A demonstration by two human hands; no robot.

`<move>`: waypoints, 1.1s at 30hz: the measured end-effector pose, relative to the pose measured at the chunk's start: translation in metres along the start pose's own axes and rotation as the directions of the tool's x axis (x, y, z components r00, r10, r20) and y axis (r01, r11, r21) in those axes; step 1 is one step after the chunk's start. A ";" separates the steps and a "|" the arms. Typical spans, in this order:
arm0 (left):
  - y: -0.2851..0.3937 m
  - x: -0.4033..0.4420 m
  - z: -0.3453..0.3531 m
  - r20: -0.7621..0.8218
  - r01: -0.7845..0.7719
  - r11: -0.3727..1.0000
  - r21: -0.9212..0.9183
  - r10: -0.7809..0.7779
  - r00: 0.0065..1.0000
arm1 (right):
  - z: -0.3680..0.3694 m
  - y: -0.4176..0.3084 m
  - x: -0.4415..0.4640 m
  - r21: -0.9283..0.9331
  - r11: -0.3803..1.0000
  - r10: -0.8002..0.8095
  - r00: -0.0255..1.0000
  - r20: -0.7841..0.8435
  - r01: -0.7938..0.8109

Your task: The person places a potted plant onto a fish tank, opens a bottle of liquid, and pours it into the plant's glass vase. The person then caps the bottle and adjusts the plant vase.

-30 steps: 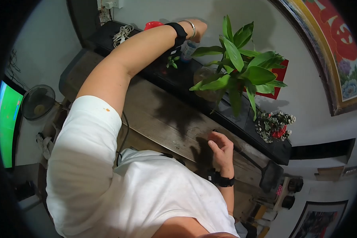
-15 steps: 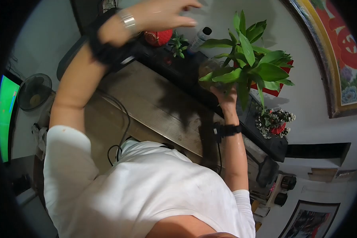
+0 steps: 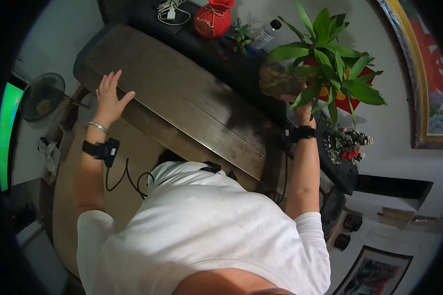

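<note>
My left hand (image 3: 112,98) is raised over the left part of the long brown panelled surface, fingers spread, holding nothing. At the right, my right hand (image 3: 302,107) is against a rounded clear glass vase (image 3: 276,81) with a brownish look inside. Leaves of the green plant (image 3: 330,64) above it hide part of the hand, and its fingers seem wrapped round the vase's near side. Long pointed leaves spread to the right over a red and yellow card (image 3: 348,101).
Along the black shelf (image 3: 189,46) are a coiled white cable (image 3: 171,14), a red pouch (image 3: 212,22), a small plant (image 3: 241,35) and a bottle with a black cap (image 3: 264,35). A flowered ornament (image 3: 347,145) stands at right. A fan (image 3: 43,97) and lit screen (image 3: 10,132) are at left.
My left hand has come down and left from above the shelf, uncovering the pouch and the cable. My right hand stays at the vase; the whole view has shifted slightly.
</note>
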State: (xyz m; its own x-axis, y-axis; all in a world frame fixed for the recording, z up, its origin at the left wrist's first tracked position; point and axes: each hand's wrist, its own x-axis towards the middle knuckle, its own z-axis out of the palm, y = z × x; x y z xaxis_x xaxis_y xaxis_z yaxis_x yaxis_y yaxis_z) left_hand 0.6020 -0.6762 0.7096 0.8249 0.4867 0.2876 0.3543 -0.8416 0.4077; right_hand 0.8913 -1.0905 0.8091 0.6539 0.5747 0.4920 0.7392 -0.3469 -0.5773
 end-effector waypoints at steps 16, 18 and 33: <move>0.028 0.016 0.056 -0.345 0.021 0.998 -0.065 -0.042 0.938 | 0.001 0.017 0.006 -0.273 0.921 0.326 0.934 0.143 -0.280; 0.027 0.014 0.056 -0.354 0.016 0.997 -0.076 -0.042 0.934 | 0.002 0.021 0.006 -0.139 0.928 0.367 0.917 0.159 -0.347; 0.022 0.016 0.059 -0.406 -0.020 1.000 0.007 0.021 0.914 | 0.007 -0.041 -0.004 -0.254 0.953 0.085 0.949 -0.302 -0.166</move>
State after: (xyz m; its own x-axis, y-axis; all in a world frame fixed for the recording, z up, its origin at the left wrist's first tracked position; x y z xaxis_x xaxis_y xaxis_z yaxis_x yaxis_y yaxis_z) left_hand 0.6488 -0.7005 0.6715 0.5823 0.5221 0.6232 0.3413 -0.8527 0.3955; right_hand 0.8572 -1.0736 0.8267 0.7324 0.2919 0.6152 0.6366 -0.6142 -0.4664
